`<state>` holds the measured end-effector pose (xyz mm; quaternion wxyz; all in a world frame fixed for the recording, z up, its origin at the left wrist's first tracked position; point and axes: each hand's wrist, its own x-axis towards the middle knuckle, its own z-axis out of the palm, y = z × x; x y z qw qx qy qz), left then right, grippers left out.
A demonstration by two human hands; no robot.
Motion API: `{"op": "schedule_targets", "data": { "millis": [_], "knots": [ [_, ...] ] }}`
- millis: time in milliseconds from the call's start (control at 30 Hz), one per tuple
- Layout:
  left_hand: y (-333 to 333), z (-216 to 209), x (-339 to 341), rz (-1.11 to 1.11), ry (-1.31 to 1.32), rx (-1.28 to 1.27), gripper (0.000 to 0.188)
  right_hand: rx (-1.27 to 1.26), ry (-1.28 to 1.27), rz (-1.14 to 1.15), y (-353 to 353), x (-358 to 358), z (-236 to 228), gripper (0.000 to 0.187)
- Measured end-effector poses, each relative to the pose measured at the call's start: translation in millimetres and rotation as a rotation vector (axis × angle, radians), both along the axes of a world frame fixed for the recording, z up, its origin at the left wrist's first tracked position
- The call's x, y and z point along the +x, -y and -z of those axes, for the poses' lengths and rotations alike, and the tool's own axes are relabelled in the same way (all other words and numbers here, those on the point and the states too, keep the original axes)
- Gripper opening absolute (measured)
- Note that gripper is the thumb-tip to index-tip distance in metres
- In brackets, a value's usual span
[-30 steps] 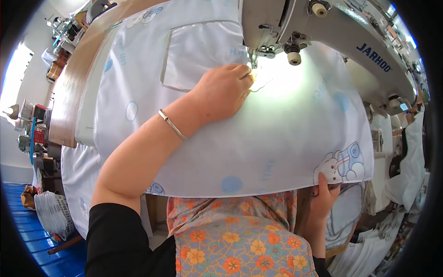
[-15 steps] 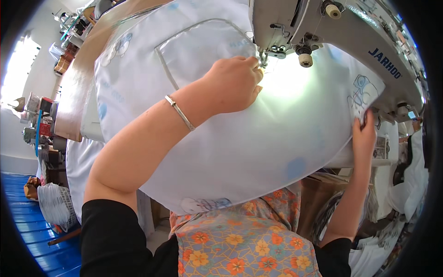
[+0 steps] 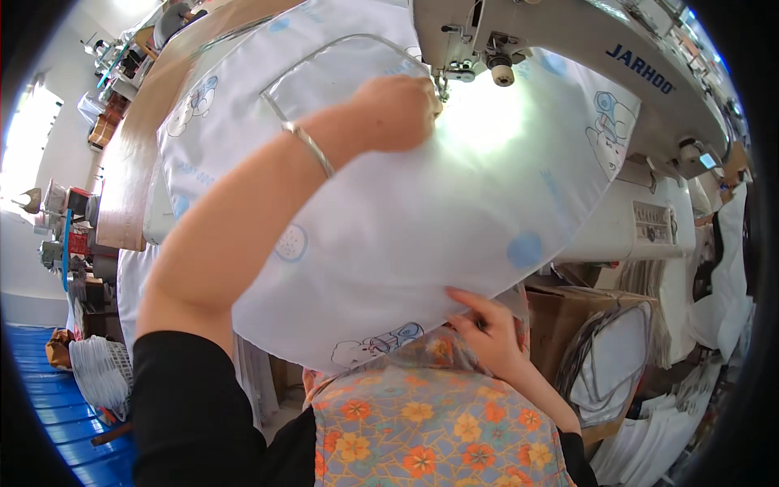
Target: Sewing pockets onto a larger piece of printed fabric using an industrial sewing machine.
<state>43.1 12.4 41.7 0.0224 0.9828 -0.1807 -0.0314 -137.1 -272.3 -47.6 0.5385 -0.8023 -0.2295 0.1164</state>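
A large white cloth with pale blue cartoon prints and a rounded near edge spreads under the sewing machine. A clear pocket panel with grey trim lies on it, its right corner close to the presser foot. My left hand is closed at that corner, just left of the foot, pinching the layers; its fingertips are partly hidden. At the cloth's near edge is my right hand, fingers apart, the forefinger lying on the fabric and holding nothing that I can see.
The machine's lamp throws bright light right of the needle. A cardboard box stands below the table at right, with trimmed clear panels leaning on it. White fabric pieces are stacked lower right. A white basket stands on the blue floor at left.
My right hand has let go of the cloth's right edge and moved left and nearer to the front edge. My left hand stays by the presser foot. The cloth's right corner now lies loose.
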Motion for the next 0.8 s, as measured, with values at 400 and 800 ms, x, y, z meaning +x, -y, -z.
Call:
{"op": "schedule_targets", "data": {
  "millis": [400,800],
  "knots": [
    [-10,14,-27,0.125,0.187,-0.105,0.035,0.255,-0.469,0.299,53,17,-5,0.018],
    [-5,20,-24,0.036,0.184,-0.069,0.041,-0.122,-0.303,0.274,87,107,-64,0.021]
  ]
}}
